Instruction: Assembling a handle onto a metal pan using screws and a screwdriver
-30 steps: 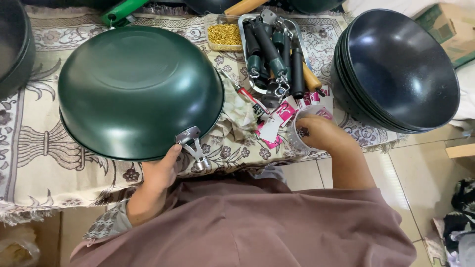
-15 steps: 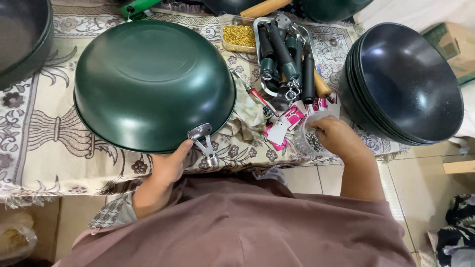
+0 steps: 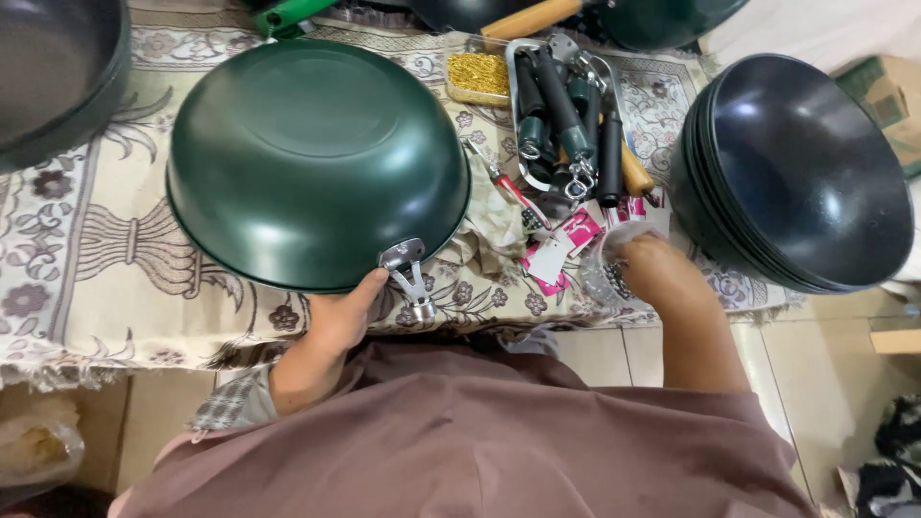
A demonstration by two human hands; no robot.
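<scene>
Gripping the upturned green wok (image 3: 317, 163), centre-left of frame, at its near rim, your left hand (image 3: 341, 317) has its fingers closed beside the metal handle bracket (image 3: 408, 273) | stack of black woks (image 3: 796, 173) at right | tray of handles (image 3: 566, 115) upper centre | your right hand (image 3: 648, 273) reaches into a clear plastic bag (image 3: 609, 273), lower right of centre; finger state cannot be told.

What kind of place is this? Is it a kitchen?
Probably not a kitchen: it looks more like a small workshop where pans are put together. An upside-down green pan with a bare metal handle bracket, a stack of dark pans and a tray of loose handles lie on a patterned cloth.
</scene>
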